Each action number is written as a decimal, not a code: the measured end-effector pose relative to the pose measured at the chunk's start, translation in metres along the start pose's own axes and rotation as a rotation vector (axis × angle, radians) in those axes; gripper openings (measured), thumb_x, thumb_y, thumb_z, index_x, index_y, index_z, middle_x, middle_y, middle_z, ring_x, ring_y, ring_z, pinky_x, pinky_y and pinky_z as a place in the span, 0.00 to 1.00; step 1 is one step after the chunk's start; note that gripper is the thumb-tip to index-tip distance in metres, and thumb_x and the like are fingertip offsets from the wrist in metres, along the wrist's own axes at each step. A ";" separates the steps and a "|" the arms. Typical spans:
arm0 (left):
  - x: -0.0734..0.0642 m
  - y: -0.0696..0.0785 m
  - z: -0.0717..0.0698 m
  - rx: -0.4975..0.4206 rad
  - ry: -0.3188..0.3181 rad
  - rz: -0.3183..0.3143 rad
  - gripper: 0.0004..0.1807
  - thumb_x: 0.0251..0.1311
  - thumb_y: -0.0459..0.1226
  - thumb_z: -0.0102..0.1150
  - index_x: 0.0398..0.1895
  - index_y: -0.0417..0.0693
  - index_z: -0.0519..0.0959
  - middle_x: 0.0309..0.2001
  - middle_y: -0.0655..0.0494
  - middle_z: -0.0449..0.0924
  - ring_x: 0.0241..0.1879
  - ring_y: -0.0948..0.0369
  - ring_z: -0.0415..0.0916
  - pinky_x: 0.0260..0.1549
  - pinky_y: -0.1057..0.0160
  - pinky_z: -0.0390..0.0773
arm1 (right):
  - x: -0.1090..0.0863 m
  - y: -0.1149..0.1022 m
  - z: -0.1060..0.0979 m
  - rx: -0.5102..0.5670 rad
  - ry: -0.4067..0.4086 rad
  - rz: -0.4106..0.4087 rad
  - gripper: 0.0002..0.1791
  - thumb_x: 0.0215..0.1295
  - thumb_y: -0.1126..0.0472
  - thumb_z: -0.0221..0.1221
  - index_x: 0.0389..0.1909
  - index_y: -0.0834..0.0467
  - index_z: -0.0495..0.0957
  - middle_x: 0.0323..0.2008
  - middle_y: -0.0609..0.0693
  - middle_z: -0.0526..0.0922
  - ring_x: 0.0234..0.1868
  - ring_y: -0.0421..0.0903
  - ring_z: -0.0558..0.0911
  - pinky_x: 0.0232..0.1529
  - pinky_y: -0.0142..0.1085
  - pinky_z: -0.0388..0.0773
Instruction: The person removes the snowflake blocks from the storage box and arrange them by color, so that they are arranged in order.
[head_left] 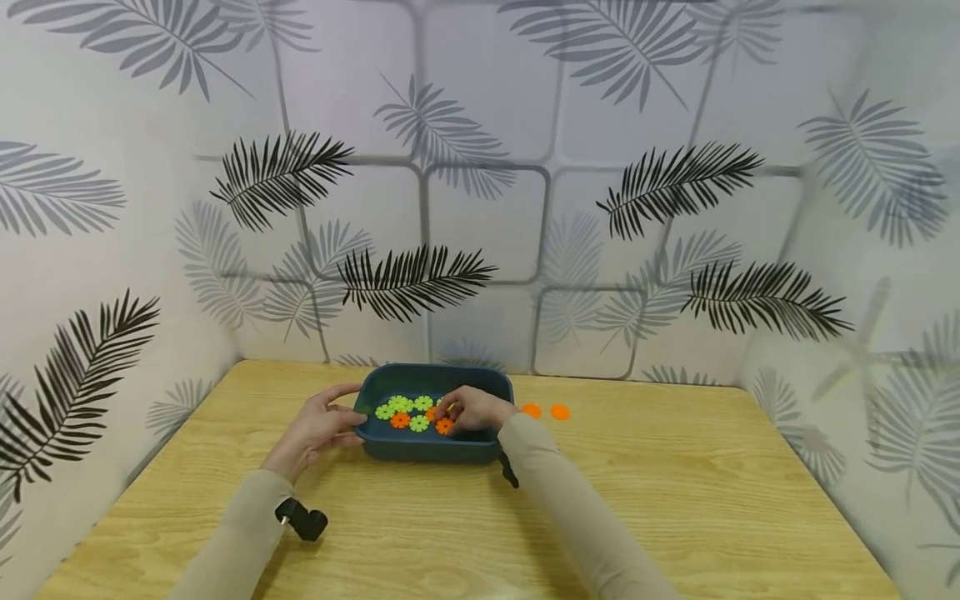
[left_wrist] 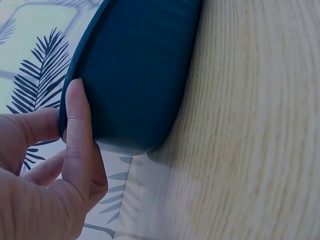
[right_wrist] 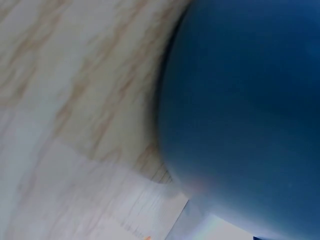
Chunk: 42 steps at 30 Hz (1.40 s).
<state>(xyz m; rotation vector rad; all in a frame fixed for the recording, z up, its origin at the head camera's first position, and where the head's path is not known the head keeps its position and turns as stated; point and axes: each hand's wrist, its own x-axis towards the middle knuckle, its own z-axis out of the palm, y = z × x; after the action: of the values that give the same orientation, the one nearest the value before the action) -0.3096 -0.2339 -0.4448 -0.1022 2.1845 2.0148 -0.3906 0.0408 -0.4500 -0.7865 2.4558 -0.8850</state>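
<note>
A dark blue plastic basin (head_left: 435, 452) stands on the table, with several green flower-shaped discs (head_left: 419, 423) and orange flower-shaped discs (head_left: 401, 421) lying inside. At its left end my left hand (head_left: 318, 429) grips the rim; the left wrist view has the thumb and fingers on either side of the wall. My right hand (head_left: 476, 410) reaches over the right side into the basin. Its bent fingertips are down among the discs, by an orange one, and whether they pinch it is not clear. In the right wrist view the basin's outer wall (right_wrist: 240, 110) hides that hand.
Two orange discs, a nearer one (head_left: 532, 411) and a farther one (head_left: 560, 412), lie on the wooden table (head_left: 675, 483) just right of the basin. Behind the table's back edge rises a leaf-patterned wall covering (head_left: 487, 225), which also runs along both sides.
</note>
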 end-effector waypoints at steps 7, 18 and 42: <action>0.000 0.000 0.000 -0.009 0.005 0.000 0.37 0.64 0.28 0.58 0.75 0.48 0.58 0.39 0.50 0.76 0.34 0.58 0.83 0.35 0.59 0.86 | 0.002 0.001 0.002 -0.008 0.019 -0.007 0.14 0.57 0.74 0.66 0.42 0.58 0.82 0.46 0.53 0.82 0.38 0.43 0.78 0.38 0.33 0.81; -0.001 -0.002 0.000 0.008 -0.008 0.017 0.36 0.64 0.28 0.57 0.75 0.48 0.58 0.39 0.50 0.77 0.35 0.57 0.83 0.37 0.57 0.86 | 0.005 0.002 0.004 -0.115 0.068 -0.047 0.13 0.54 0.66 0.71 0.41 0.51 0.85 0.39 0.48 0.86 0.38 0.42 0.81 0.39 0.33 0.81; -0.001 0.001 0.002 -0.011 0.000 0.003 0.37 0.63 0.28 0.58 0.75 0.47 0.58 0.39 0.49 0.76 0.34 0.56 0.83 0.36 0.57 0.86 | 0.001 0.001 -0.005 0.159 0.082 -0.117 0.16 0.68 0.66 0.59 0.55 0.57 0.81 0.32 0.53 0.87 0.26 0.43 0.80 0.28 0.34 0.80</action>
<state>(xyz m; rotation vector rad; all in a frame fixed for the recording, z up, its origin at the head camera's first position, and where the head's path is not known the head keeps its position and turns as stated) -0.3089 -0.2318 -0.4437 -0.1006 2.1756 2.0282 -0.3943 0.0437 -0.4474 -0.8591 2.3923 -1.1611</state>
